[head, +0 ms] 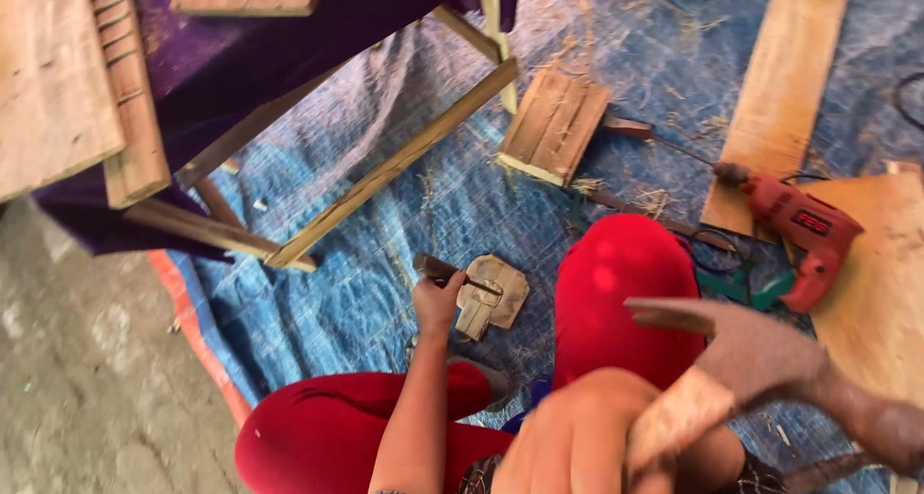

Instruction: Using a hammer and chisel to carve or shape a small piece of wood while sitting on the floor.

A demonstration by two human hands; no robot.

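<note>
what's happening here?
A person in red trousers sits on a blue tarp. Their left hand holds a chisel against a small wooden block. The right hand grips a claw hammer, raised close to the camera. A red drill lies nearby beside planks.

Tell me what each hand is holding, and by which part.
The left hand grips a dark wooden-handled tool by its handle, tip against a small carved wood piece. The right hand holds a claw hammer by its wooden handle near the head.
</note>
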